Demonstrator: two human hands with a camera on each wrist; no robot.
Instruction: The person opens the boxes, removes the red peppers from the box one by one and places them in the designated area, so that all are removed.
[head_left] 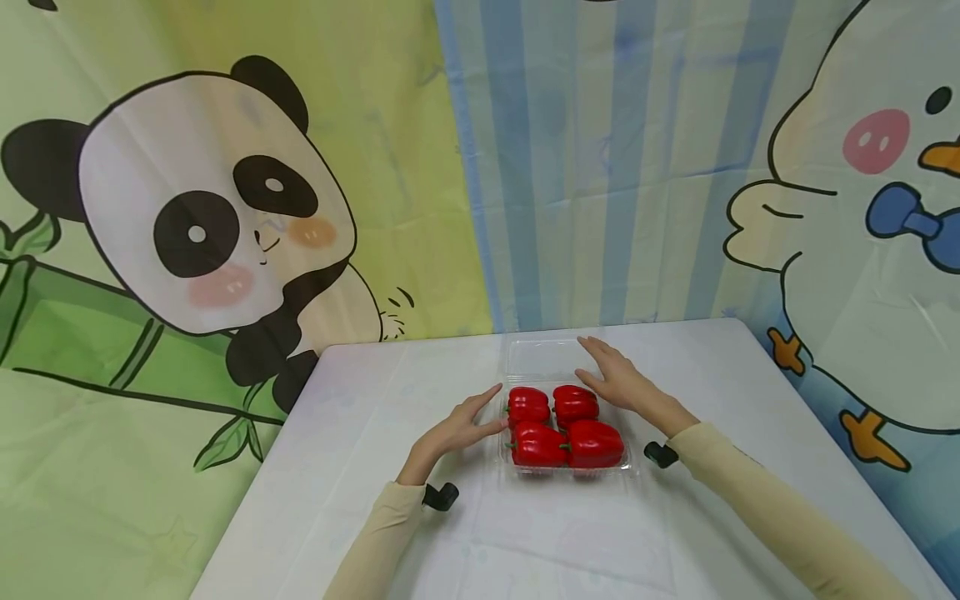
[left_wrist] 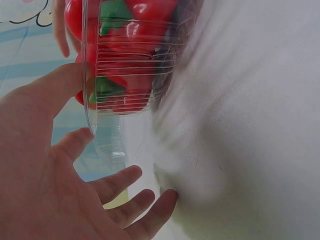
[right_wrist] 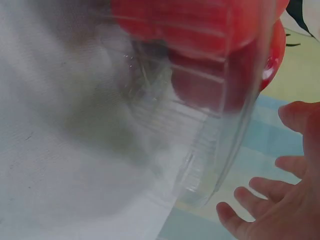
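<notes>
1. A clear plastic box (head_left: 555,471) sits on the white table (head_left: 570,542), between the two hands. Its lid (head_left: 542,358) is folded back on the far side, so the box stands uncovered.
2. Four red peppers lie in the box in two rows: a near right pepper (head_left: 595,444), a near left pepper (head_left: 537,445), a far right pepper (head_left: 576,403) and a far left pepper (head_left: 528,405). All lie on their sides, green stems to the left.
3. The left hand (head_left: 459,429) is spread wide at the left side of the box and grips nothing. In the left wrist view its thumb and forefinger reach the rim; whether they press on it I cannot tell.
4. The right hand (head_left: 622,383) is also spread wide and holds nothing. In the head view its fingers overlap the right edge of the lid; the right wrist view shows them apart from the plastic.
5. My reading of the step in hand: the peppers are all inside, and the hands are placed about the box and its lid without a hold on either.
6. Handling the lid from here calls for the right fingers to narrow on its edge while the left steadies the box. The thin plastic probably flexes, so a light touch suits it.
</notes>
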